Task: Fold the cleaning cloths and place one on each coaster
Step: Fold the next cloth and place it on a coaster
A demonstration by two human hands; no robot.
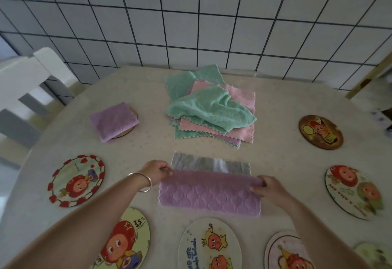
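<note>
**First fold of the purple cloth, half made**

The step in hand looks like the first fold of the purple cleaning cloth [209, 192], which lies on the table [275, 141] between the two hands, its grey underside showing in a strip just beyond them. To do it well, I judge both corners should travel together and land square on the opposite edge, so the scalloped borders line up; if one hand leads, the fold will skew and the finished packet will sit crooked on a coaster. After that, a flat press along the crease would keep the soft pile from springing open.

The left hand [156, 172], a bangle [142, 181] on its wrist, has its fingers curled together on the cloth's left corner at the fold line. The right hand [268, 187] pinches the right end of the same fold, thumb on top and fingers tucked under the roll.

Beyond the hands lies the pile of unfolded green and pink cloths [210, 109]. Further off to the left of the left hand, one folded purple cloth [114, 121] already rests on a coaster [127, 131]. The strawberry-bordered coaster [76, 180] sits just left of the left forearm and is bare; others near both arms are bare too, so most of the task remains.
</note>
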